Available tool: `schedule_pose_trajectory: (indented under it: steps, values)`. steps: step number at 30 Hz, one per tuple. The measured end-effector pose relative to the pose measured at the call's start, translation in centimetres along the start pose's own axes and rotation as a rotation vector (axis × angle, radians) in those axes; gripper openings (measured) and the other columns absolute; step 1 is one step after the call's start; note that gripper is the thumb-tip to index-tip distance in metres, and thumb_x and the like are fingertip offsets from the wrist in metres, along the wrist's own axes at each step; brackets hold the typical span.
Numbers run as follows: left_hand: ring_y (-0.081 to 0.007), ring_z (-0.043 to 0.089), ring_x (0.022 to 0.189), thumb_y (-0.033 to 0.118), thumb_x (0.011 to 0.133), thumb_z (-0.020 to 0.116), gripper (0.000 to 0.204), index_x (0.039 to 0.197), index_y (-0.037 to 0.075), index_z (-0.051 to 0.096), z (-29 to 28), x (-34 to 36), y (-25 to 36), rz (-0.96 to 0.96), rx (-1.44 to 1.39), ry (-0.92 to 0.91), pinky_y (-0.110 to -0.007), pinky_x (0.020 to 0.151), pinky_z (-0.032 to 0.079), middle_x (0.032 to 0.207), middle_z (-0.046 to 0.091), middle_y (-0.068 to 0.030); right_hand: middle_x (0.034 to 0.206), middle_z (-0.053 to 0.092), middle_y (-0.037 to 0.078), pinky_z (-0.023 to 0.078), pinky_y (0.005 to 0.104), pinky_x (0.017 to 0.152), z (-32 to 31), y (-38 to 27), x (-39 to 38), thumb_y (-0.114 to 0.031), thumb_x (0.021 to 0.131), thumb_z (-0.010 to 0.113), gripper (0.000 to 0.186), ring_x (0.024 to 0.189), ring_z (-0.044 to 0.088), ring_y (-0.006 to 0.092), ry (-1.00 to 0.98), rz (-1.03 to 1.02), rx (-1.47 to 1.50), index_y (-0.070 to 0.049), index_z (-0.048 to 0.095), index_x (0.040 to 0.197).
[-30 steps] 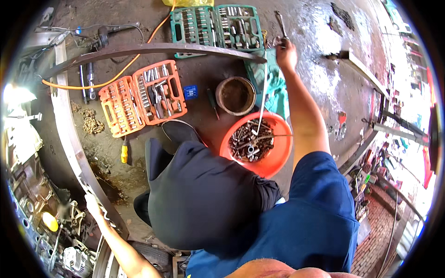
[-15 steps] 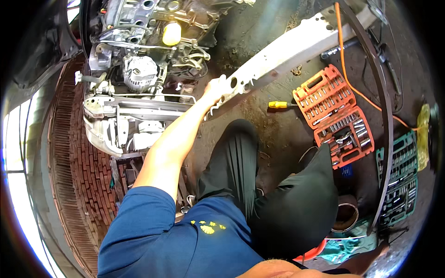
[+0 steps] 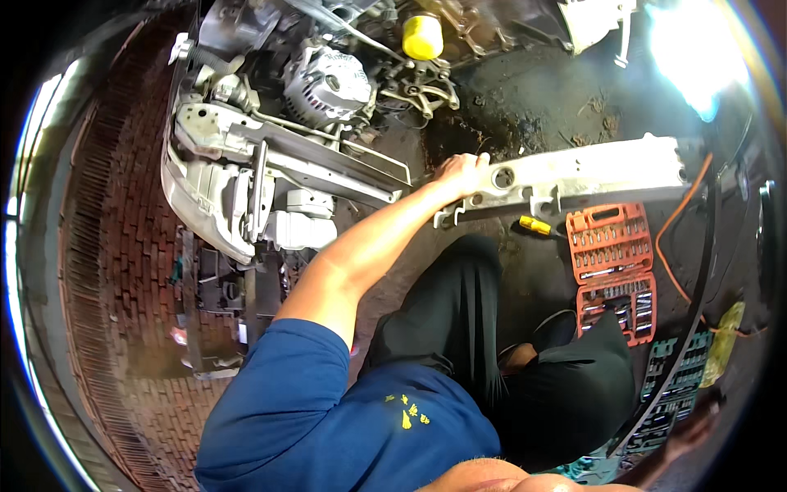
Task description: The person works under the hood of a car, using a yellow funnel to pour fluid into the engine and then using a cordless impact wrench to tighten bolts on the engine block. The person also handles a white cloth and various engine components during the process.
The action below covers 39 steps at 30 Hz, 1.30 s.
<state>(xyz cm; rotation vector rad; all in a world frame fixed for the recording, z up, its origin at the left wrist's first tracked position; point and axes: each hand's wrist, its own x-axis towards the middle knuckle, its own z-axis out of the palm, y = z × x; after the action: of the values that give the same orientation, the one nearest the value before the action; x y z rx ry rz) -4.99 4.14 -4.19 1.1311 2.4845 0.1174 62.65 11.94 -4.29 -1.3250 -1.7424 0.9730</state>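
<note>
My left hand [image 3: 461, 177] reaches out with the fingers wrapped round the near-left end of a long silver metal car beam [image 3: 590, 168]. The beam has round holes and hooked tabs, and runs off to the right above the floor. Left of my hand is the front frame rail [image 3: 328, 172] of a car, its end a short way from the beam. My right hand [image 3: 698, 425] is low at the right edge, beside a green socket set [image 3: 676, 377]. Its fingers are too blurred to make out, and so is anything in them.
An orange socket case [image 3: 611, 246] lies open by my knee, with a yellow-handled screwdriver [image 3: 535, 225] beside it. An orange cable [image 3: 676, 238] crosses the floor. The engine carries an alternator [image 3: 328, 82] and a yellow oil filter [image 3: 422, 38]. A bright light [image 3: 697, 49] glares at the far right.
The beam has swung from a steep slant to nearly level, with my left hand still on its end. My view has turned, so the engine and tool cases sit differently.
</note>
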Motion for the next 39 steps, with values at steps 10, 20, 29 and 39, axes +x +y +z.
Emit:
schedule_pose_trajectory:
  steps: [10, 20, 29, 39]
  values:
    - [-0.0481, 0.072, 0.103, 0.040, 0.110, 0.042, 0.061, 0.091, -0.008, 0.075, -1.9, -0.7, -0.3, 0.149, -0.053, -0.075, -0.054, 0.097, 0.056, 0.097, 0.073, -0.0326, 0.101, 0.067, 0.023, 0.052, 0.0417, 0.085, 28.2, -34.7, 19.5, -0.016, 0.105, 0.060, 0.021, 0.090, 0.064, 0.0401, -0.616, -0.697, -0.157, 0.001, 0.067, 0.116]
    - [-0.0457, 0.075, 0.093, 0.041, 0.104, 0.054, 0.055, 0.086, -0.005, 0.076, 0.6, 0.7, 0.0, 0.144, -0.152, 0.072, -0.051, 0.090, 0.059, 0.089, 0.073, -0.0300, 0.102, 0.072, 0.023, 0.053, 0.0444, 0.087, 42.8, -41.9, 31.2, -0.034, 0.106, 0.064, 0.039, 0.095, 0.069, 0.0395, -0.598, -0.879, -0.202, 0.001, 0.071, 0.121]
    - [-0.0431, 0.072, 0.069, 0.042, 0.093, 0.067, 0.052, 0.069, -0.004, 0.072, 1.1, 0.7, 0.2, 0.022, -0.257, 0.188, -0.050, 0.068, 0.058, 0.070, 0.068, -0.0289, 0.096, 0.070, 0.024, 0.056, 0.0519, 0.083, 47.4, -45.1, 32.3, -0.049, 0.105, 0.063, 0.052, 0.089, 0.069, 0.0415, -0.675, -0.978, -0.346, 0.002, 0.073, 0.108]
    - [-0.0459, 0.073, 0.080, 0.043, 0.097, 0.066, 0.051, 0.078, -0.003, 0.075, -0.3, 0.7, -0.5, -0.014, -0.209, 0.045, -0.052, 0.074, 0.059, 0.078, 0.070, -0.0289, 0.099, 0.074, 0.024, 0.055, 0.0501, 0.092, 49.2, -46.0, 30.9, -0.030, 0.089, 0.071, 0.037, 0.095, 0.071, 0.0428, -0.589, -0.896, -0.260, -0.003, 0.078, 0.111]
